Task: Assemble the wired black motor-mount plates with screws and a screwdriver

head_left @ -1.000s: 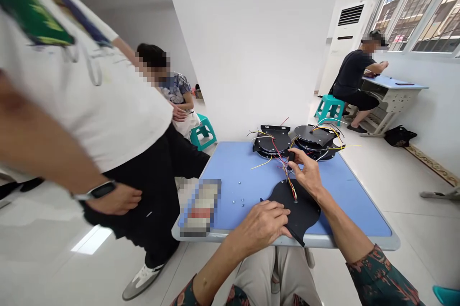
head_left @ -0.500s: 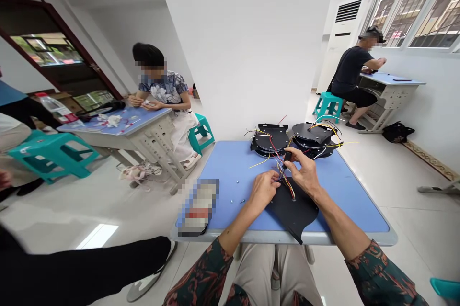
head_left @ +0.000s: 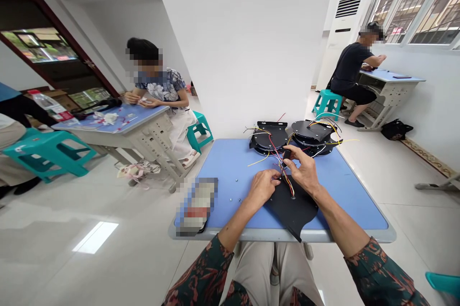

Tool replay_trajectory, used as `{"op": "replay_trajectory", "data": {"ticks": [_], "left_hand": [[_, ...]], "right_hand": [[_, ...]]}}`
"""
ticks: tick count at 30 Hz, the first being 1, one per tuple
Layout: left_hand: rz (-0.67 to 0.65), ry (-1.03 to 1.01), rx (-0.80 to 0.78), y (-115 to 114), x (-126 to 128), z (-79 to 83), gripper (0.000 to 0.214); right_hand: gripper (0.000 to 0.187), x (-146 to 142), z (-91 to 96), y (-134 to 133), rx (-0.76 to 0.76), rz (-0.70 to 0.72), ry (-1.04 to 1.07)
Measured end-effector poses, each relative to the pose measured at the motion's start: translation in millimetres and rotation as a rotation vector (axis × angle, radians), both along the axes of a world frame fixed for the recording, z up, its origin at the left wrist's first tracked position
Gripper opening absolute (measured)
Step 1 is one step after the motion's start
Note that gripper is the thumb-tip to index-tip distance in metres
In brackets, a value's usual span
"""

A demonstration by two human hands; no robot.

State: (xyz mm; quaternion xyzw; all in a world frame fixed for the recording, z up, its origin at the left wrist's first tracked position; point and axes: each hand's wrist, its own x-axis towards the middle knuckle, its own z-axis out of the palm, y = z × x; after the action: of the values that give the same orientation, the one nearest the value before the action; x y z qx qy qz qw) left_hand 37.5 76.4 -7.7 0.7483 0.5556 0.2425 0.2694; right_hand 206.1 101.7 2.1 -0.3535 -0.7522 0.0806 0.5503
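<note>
White-walled workroom (head_left: pixel 237 47), blue-topped metal table (head_left: pixel 223 172) ahead. At the table's far edge, two stacked round black plates (head_left: pixel 269 139) are trailing coloured wires. Nearer, a flat black rounded plate (head_left: pixel 293 210) is lying with red-and-yellow wires (head_left: pixel 283 172) rising from it. Right hand (head_left: pixel 304 169) is pinching a small black connector (head_left: pixel 286 154); left hand (head_left: pixel 260 188) is working just beside it, grip unclear. Separating strands slowly should limit tangling.
</note>
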Motion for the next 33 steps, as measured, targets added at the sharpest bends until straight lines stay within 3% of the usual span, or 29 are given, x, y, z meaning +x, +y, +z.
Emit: {"op": "replay_trajectory", "data": {"ticks": [16,23,27,30,33], "left_hand": [[-0.028,-0.007,0.018,-1.6,-0.5,-1.1,0.028],[-0.064,0.045,0.053,0.4,-1.9,1.9,0.027],[0.093,0.132,0.352,-37.6,-2.6,5.3,0.021],[-0.027,0.085,0.604,-84.7,2.1,-0.1,0.026],[-0.178,0.088,0.692,-120.9,11.5,-12.2,0.049]], "right_hand": [[0.029,1.3,3.2,-1.2,0.012,0.062,-0.069],[0.029,5.6,5.0,3.0,-0.090,0.084,-0.052],[0.029,6.7,2.1,5.0,-0.080,0.023,-0.034],[0.028,6.3,0.7,4.8,-0.065,0.019,-0.064],[0.029,7.0,0.5,4.6,-0.068,0.002,-0.079]]}}
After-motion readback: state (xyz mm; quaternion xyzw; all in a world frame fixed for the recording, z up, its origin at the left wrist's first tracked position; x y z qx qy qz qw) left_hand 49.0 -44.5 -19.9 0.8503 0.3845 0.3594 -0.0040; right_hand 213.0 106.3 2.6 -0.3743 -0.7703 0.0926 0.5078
